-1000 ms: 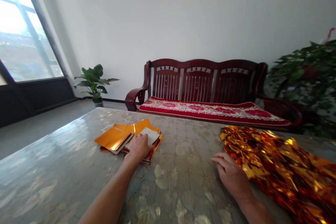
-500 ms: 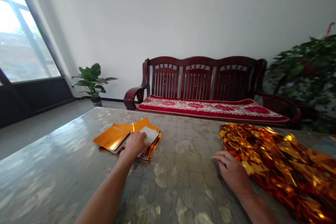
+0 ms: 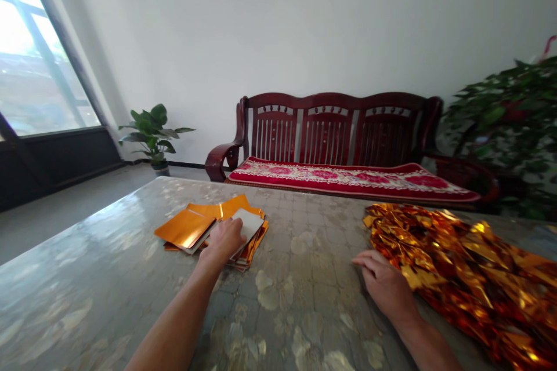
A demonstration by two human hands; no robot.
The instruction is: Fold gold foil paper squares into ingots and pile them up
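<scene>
On the left half of the table lies a loose pile of gold foil paper [image 3: 185, 231], its sheets fanned out at angles. My left hand [image 3: 224, 237] rests on this pile with its fingers curled at a pale, white-backed sheet [image 3: 251, 224]. Its fingertips are partly hidden, but they appear closed on the edge of the paper. Farther right, my right hand [image 3: 380, 278] lies on the table with the fingers loosely stretched to the left and nothing in them. Just beyond it spreads a big heap of crumpled or folded gold foil pieces [image 3: 461, 266].
A patterned, glossy cover lies on the table [image 3: 296, 284]. Behind it stands a dark red wooden bench [image 3: 326, 133] with a red floral seat mat [image 3: 348, 177]. Potted plants stand at the left [image 3: 152, 130] and right [image 3: 513, 122]; a window [image 3: 39, 58] is at far left.
My left hand has shifted very slightly, its thumb drawn in closer to the fingers on the pile. My right hand and both heaps of foil look unmoved.
</scene>
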